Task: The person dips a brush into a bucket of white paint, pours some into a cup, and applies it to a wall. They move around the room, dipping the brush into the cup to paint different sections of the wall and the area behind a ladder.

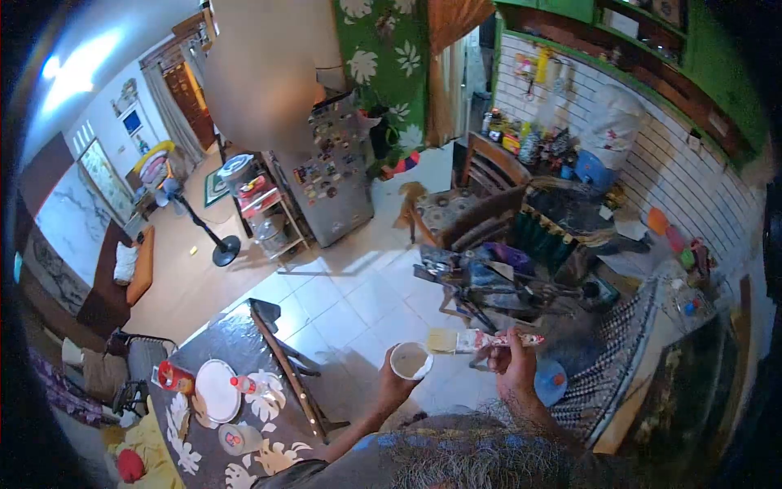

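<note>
Near the lower middle, my left hand [394,386] is wrapped round a white cup [410,361], which is tilted with its opening toward the camera. My right hand [515,368] grips the handle of a paintbrush [481,341] with a red and white patterned handle. The brush lies level, its pale bristles pointing left and close to the cup's right rim. Whether bristles and rim touch, I cannot tell. What the cup holds is not clear.
A dark table [277,359] at the lower left bears a white plate [217,391], jars and a bottle. Wooden chairs [489,216] and a cluttered pile [497,281] stand ahead to the right. Behind are a fridge [322,175] and a standing fan [226,250].
</note>
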### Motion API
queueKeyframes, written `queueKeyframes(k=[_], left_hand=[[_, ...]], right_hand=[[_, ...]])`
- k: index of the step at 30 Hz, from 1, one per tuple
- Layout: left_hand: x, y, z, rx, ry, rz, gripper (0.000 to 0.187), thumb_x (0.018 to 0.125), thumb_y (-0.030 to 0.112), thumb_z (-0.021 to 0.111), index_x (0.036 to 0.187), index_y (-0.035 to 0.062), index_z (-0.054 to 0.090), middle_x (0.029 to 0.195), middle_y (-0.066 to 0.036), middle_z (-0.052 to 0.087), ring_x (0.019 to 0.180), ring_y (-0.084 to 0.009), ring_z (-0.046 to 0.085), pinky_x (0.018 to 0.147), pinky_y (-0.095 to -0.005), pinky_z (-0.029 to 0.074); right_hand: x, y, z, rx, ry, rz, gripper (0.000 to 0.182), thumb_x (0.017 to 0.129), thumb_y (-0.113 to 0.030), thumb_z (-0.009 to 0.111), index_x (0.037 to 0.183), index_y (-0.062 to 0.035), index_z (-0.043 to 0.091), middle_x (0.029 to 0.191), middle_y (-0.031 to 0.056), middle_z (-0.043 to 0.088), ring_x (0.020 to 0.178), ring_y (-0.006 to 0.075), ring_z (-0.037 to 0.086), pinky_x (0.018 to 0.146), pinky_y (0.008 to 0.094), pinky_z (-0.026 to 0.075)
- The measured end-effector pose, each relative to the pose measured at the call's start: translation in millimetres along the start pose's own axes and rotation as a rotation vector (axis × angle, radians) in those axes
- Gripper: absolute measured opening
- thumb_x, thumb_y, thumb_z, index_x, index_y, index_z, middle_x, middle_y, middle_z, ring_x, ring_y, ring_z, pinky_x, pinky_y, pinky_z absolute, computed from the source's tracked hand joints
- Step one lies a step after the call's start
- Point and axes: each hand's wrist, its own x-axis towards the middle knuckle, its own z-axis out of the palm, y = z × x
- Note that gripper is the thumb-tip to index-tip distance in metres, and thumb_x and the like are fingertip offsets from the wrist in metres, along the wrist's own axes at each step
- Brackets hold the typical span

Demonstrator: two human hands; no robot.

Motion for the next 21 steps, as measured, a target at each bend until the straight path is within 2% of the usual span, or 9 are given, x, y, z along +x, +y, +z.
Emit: queueKeyframes(k=[7, 9, 11, 12, 14, 17, 20, 21], left_hand=[[47.9, -2.9, -23.2, 0.096, 0.173, -0.048, 0.064, 0.075, 0.013, 0.084, 0.126, 0.0011, 0.047, 0.115, -0.014, 0.063, 0.109, -0.0251, 0.063, 0.092, -0.0361, 0.051], [69.1, -5.1, -25.8, 0.144, 0.210, -0.029, 0.065, 0.075, 0.014, 0.084, 0.126, 0.0009, 0.047, 0.116, -0.014, 0.062, 0.109, -0.0252, 0.062, 0.092, -0.0361, 0.051], [86.1, -14.5, -27.6, 0.250, 0.273, -0.139, 0.067, 0.074, 0.015, 0.085, 0.127, 0.0003, 0.046, 0.117, -0.015, 0.062, 0.110, -0.0259, 0.062, 0.092, -0.0363, 0.051], [95.7, -16.9, -28.6, 0.256, 0.286, -0.130, 0.067, 0.074, 0.015, 0.085, 0.127, 0.0003, 0.046, 0.117, -0.015, 0.062, 0.110, -0.0259, 0.062, 0.092, -0.0363, 0.051], [114.4, -23.4, -28.2, 0.083, 0.343, -0.150, 0.068, 0.073, 0.015, 0.086, 0.127, 0.0003, 0.046, 0.117, -0.016, 0.063, 0.111, -0.0271, 0.063, 0.092, -0.0362, 0.051], [148.9, -18.2, -32.4, 0.179, 0.352, -0.061, 0.069, 0.073, 0.014, 0.086, 0.127, 0.0003, 0.047, 0.117, -0.017, 0.064, 0.110, -0.0277, 0.063, 0.091, -0.0367, 0.052], [176.3, -22.0, -40.7, 0.137, 0.358, -0.008, 0.070, 0.073, 0.014, 0.086, 0.129, 0.0006, 0.046, 0.117, -0.017, 0.065, 0.109, -0.0272, 0.064, 0.090, -0.0375, 0.053], [186.1, -26.2, -42.9, 0.168, 0.381, -0.039, 0.070, 0.074, 0.014, 0.086, 0.129, 0.0008, 0.045, 0.117, -0.017, 0.065, 0.109, -0.0268, 0.064, 0.090, -0.0381, 0.053]], right_hand=[[89.0, 28.5, 45.4, 0.021, -0.082, 0.237, 0.028, 0.099, -0.032, 0.059, 0.097, -0.0045, 0.061, 0.065, 0.0048, 0.056, 0.051, 0.0154, 0.052, 0.046, 0.0306, 0.040], [113.3, 27.8, 60.8, 0.044, -0.141, 0.243, 0.028, 0.100, -0.032, 0.058, 0.097, -0.0044, 0.061, 0.065, 0.0051, 0.056, 0.052, 0.0154, 0.052, 0.047, 0.0309, 0.040], [137.7, 22.1, 82.3, 0.021, -0.187, 0.231, 0.025, 0.100, -0.031, 0.058, 0.096, -0.0057, 0.060, 0.066, 0.0036, 0.058, 0.051, 0.0139, 0.053, 0.046, 0.0297, 0.042], [151.7, 20.9, 89.1, 0.026, -0.203, 0.229, 0.025, 0.100, -0.031, 0.058, 0.096, -0.0057, 0.060, 0.066, 0.0036, 0.058, 0.051, 0.0139, 0.053, 0.046, 0.0297, 0.042], [178.2, 20.7, 98.3, 0.062, -0.309, 0.203, 0.026, 0.100, -0.030, 0.058, 0.096, -0.0046, 0.061, 0.066, 0.0040, 0.058, 0.050, 0.0143, 0.053, 0.044, 0.0293, 0.042], [212.8, 13.8, 118.4, 0.052, -0.325, 0.200, 0.026, 0.100, -0.029, 0.057, 0.095, -0.0043, 0.062, 0.064, 0.0035, 0.056, 0.050, 0.0139, 0.053, 0.043, 0.0294, 0.042], [240.0, 13.7, 133.1, -0.003, -0.330, 0.186, 0.025, 0.100, -0.028, 0.057, 0.095, -0.0044, 0.062, 0.064, 0.0035, 0.056, 0.050, 0.0138, 0.053, 0.044, 0.0292, 0.041], [248.1, 11.9, 139.3, 0.000, -0.326, 0.182, 0.024, 0.100, -0.028, 0.058, 0.095, -0.0040, 0.061, 0.065, 0.0040, 0.056, 0.050, 0.0138, 0.053, 0.044, 0.0293, 0.041]])
